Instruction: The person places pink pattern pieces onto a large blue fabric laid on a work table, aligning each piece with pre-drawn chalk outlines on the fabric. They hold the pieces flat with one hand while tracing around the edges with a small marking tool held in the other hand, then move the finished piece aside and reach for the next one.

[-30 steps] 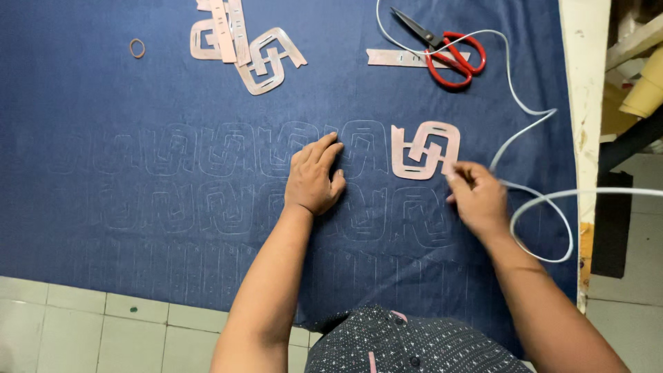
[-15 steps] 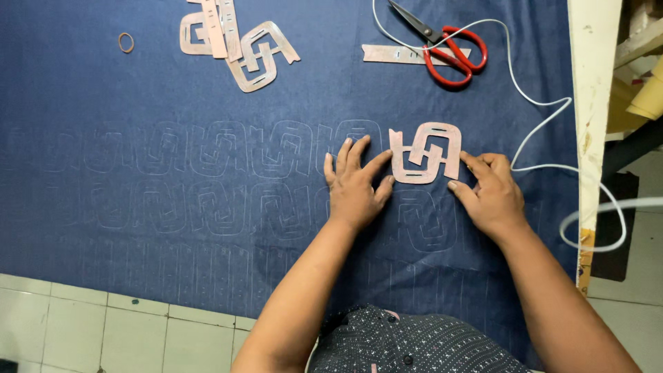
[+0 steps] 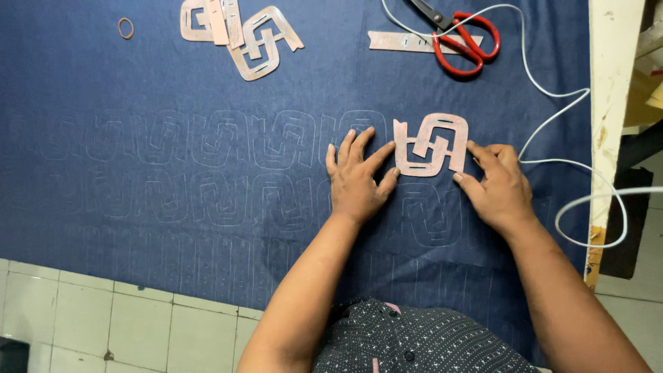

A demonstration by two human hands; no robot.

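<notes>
The desk (image 3: 611,83) is covered almost wholly by a dark blue cloth (image 3: 138,83), on which rows of interlocking outlines are faintly traced in pale lines. A bare cream edge of the desk is seen along the right, and tiled floor (image 3: 103,324) at the lower left.

On the cloth, just past the fingertips of both hands, a pink cut-out template (image 3: 431,145) of interlocked hooks is laid flat. Its long axis is set across the view, from side to side, in line with the traced row to its left. It lies between the two hands, and neither is markedly nearer.

The left hand (image 3: 356,183) is spread palm-down on the cloth, fingers fanned and extended; its index finger and thumb are brought against the template's left edge. The right hand (image 3: 501,190) is likewise laid flat, its fingertips set on the template's right edge and lower right corner. Both hands are open and pressed down, nothing being clasped; the template is pinned at its edges rather than gripped. Both forearms are stretched forward from the body.

A white cord (image 3: 552,93) is looped beside the right hand. Farther away, red-handled scissors (image 3: 463,38) lie over a pink strip (image 3: 397,41), more pink templates (image 3: 242,31) are heaped, and a small ring (image 3: 126,27) is seen.
</notes>
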